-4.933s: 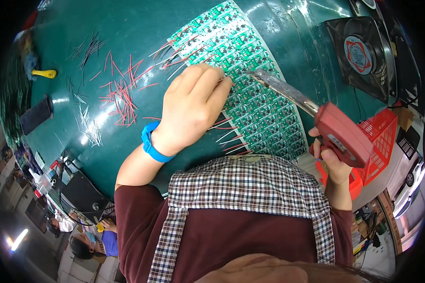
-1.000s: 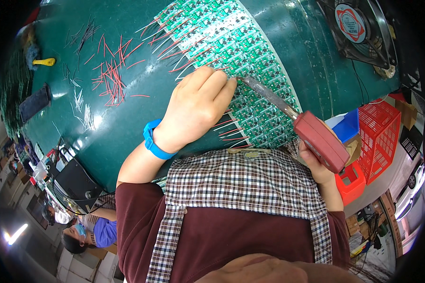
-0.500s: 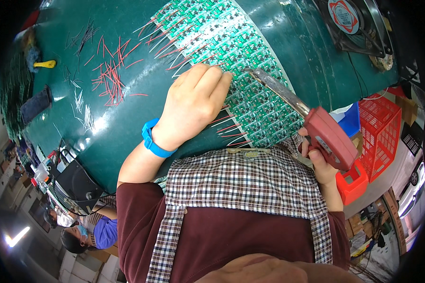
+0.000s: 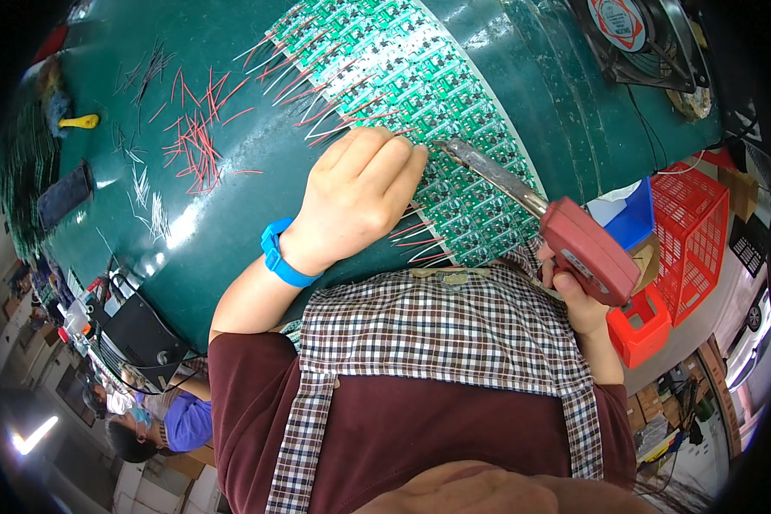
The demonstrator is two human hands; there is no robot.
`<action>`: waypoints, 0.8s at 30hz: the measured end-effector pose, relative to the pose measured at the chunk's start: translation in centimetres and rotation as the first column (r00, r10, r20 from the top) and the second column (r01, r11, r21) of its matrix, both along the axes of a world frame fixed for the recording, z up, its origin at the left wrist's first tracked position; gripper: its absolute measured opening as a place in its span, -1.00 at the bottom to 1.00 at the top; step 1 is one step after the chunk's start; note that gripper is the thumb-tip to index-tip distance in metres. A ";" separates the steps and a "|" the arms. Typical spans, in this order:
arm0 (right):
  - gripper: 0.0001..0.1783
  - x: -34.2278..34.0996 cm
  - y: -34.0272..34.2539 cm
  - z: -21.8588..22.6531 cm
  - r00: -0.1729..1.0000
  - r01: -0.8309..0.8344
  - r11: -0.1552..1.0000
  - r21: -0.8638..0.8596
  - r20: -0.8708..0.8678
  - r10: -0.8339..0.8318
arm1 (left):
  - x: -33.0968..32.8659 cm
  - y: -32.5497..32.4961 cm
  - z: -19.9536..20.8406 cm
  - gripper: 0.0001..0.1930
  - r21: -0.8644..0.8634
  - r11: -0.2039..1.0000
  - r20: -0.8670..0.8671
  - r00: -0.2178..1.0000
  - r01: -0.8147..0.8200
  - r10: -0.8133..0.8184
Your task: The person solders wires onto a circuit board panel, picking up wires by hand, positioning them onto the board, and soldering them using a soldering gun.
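Note:
A long panel of green circuit boards (image 4: 475, 201) lies on the table, with red, white and black wires along its left edge. At that edge my left hand (image 4: 358, 190), with a blue wristband (image 4: 276, 253), is closed in a pinch; its palm side and whatever the fingertips hold are hidden. My right hand (image 4: 581, 307) grips a red-handled soldering iron (image 4: 589, 248) at the right of the panel. The iron's dark tip points left and meets the boards close to my left fingertips; whether it touches them I cannot tell.
Loose red wires (image 4: 197, 150), white wires (image 4: 157, 214) and black wires (image 4: 152, 70) lie left. Beyond are a phone (image 4: 64, 195), a yellow-handled tool (image 4: 80, 122) and stacked boards (image 4: 17, 163). A fan (image 4: 630, 34) stands far right, crates (image 4: 685, 236) below. A co-worker (image 4: 186, 421) sits left.
The soldering iron's tip has shifted slightly left and down, its handle a little left. My left hand has moved slightly right and down, still pinched. The panel has shifted slightly.

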State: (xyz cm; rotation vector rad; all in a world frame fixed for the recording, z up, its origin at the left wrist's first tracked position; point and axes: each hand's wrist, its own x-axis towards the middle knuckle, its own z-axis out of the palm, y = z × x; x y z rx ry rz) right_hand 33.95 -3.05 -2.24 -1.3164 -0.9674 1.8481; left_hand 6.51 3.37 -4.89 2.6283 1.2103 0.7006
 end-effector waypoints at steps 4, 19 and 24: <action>-0.32 0.1 -0.4 -0.1 0.998 -0.013 1.000 0.017 0.065 0.012 | 0.3 -0.5 -0.2 -0.67 0.023 1.000 -0.021 1.000 -0.001 0.001; -0.44 1.3 -0.9 0.1 0.994 -0.015 0.985 0.170 0.112 -0.004 | 0.9 -0.6 0.4 -0.69 0.024 1.000 -0.060 0.998 -0.003 0.005; -0.50 2.3 -0.6 -0.1 0.992 0.014 0.982 0.188 0.123 -0.038 | 1.5 -0.6 0.1 -0.71 0.050 0.998 -0.094 0.995 0.027 -0.022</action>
